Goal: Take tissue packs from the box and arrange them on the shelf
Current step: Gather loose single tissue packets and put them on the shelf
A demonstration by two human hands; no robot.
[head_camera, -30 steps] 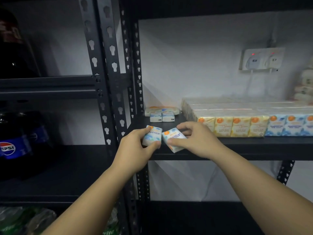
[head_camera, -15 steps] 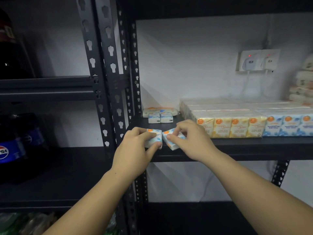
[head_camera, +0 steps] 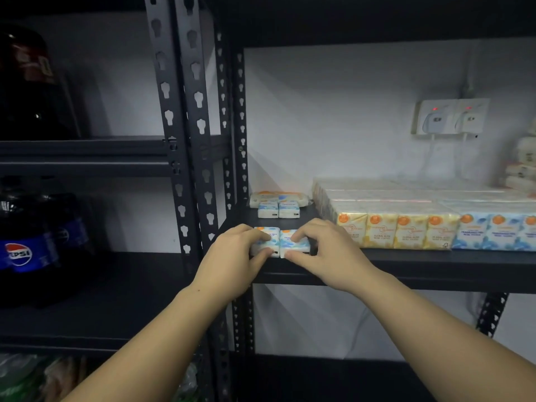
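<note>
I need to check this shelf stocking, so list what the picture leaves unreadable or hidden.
Head view only:
- The box: out of frame.
- The two packs at the shelf edge: partly covered by the left hand and right hand; their print is blurred.
- Rear packs: too small and dim to read.
- Stack far right: cut off by the frame edge.
- Each grip's firmness: fingers hide the contact.

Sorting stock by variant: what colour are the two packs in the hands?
Blue and white with an orange dot, in the head view: left pack, right pack.
</note>
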